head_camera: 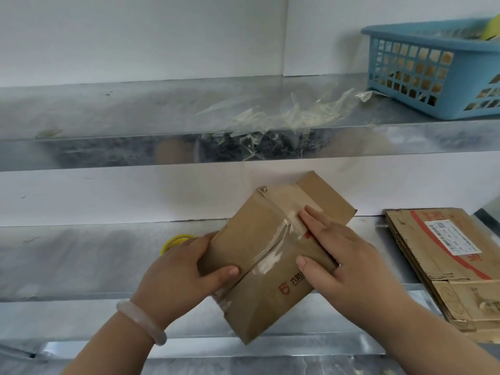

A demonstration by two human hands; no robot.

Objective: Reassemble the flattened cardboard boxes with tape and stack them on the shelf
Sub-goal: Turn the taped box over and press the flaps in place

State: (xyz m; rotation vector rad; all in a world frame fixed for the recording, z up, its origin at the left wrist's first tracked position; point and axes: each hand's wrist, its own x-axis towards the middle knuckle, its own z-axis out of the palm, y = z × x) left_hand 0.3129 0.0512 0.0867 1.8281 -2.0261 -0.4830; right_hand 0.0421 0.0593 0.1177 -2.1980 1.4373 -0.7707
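Note:
A small brown cardboard box (pixel 259 234) with a red logo is held tilted above the lower steel shelf (pixel 81 255). Clear tape runs along its middle seam. My left hand (pixel 181 269) grips the box's left side, thumb on top. My right hand (pixel 341 253) lies on the right half with fingers straight, pressing the tape by the seam. One end flap stands open at the far end. A yellow tape roll (pixel 173 242) peeks out behind my left hand.
Flattened cardboard boxes (pixel 449 269) with a white label are stacked on the lower shelf's right. The upper steel shelf (pixel 108 115) carries crumpled clear tape scraps (pixel 286 115) and a blue plastic basket (pixel 438 69) at the right. A white wall backs both shelves.

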